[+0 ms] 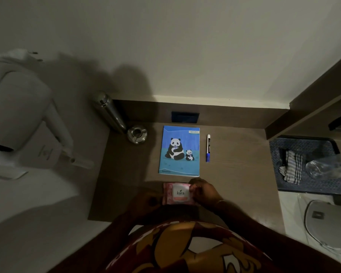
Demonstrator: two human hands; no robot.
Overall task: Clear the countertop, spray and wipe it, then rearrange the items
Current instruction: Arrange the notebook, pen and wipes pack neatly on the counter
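A pink pack of wet wipes [178,194] with a white "kara" label is at the near edge of the brown countertop [234,184]. My left hand [149,200] grips its left side and my right hand [204,191] grips its right side. Just beyond the pack a blue notebook [179,151] with pandas on the cover lies flat. A blue and white marker [208,148] lies to the right of the notebook. A steel bottle [109,113] and a round metal ashtray [137,133] stand at the back left corner.
A dark blue tray [307,164] to the right holds a striped cloth [291,168] and a clear plastic bottle [323,166]. A small dark blue object [185,117] sits by the back wall. White appliances [22,119] stand on the left.
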